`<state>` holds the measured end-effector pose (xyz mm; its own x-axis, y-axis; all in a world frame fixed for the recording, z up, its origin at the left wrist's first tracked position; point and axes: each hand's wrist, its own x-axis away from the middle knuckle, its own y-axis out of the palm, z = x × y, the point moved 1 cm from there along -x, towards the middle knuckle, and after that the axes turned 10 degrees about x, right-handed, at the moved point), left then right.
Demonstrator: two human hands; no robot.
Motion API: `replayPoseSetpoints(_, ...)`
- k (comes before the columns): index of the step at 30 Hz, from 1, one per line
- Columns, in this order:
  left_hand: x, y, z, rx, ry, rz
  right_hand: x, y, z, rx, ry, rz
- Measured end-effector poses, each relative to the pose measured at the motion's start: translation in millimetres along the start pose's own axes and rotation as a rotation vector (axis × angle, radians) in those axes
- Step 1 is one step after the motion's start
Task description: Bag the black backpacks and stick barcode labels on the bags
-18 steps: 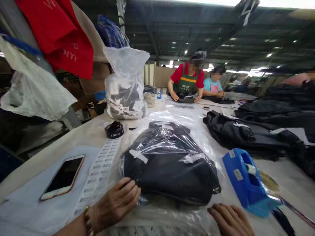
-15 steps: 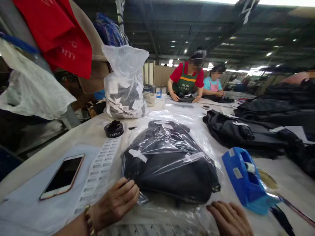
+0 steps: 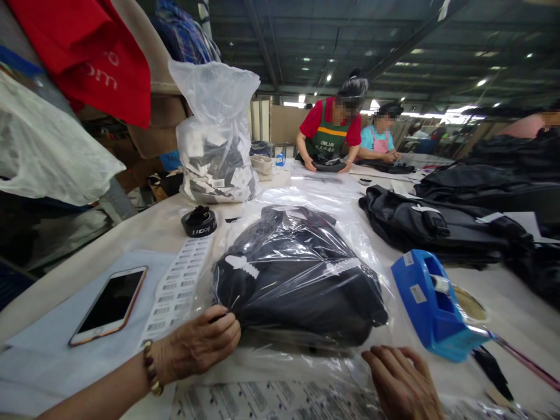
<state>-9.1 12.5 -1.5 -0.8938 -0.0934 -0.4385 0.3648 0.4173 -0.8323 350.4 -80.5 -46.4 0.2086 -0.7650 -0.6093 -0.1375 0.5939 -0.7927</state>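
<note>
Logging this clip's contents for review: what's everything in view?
bagged garment: 1, black, table centre
phone: 1, dark screen, left
label sheet: 1, white, beside phone
tape dispenser: 1, blue, right
strap coil: 1, black, behind labels
sack of tags: 1, clear, far left
loose garments: several, black, right
co-workers: 2, red and blue tops, far end
left hand: 1, gripping bag's near-left corner
right hand: 1, open, on bag's near edge

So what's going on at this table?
A person is handling a folded black garment inside a clear plastic bag. Their left hand pinches the bag's near corner, and the right hand lies flat on its near edge. A blue tape dispenser, a phone and barcode stickers lie beside it. Two other people work at the far end.
</note>
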Motion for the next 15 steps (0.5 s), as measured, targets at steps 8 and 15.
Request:
replayPoseSetpoints(8,-6.2,6.6,23.4,0.018,-0.200,-0.039,-0.4,-11.7,-24.8,-0.032,-0.032,0.086)
replayPoseSetpoints(15,-65.3,1.1,34.8,0.038,-0.356,-0.019,0.7,-8.7,-57.9,-0.131,-0.102,0.002)
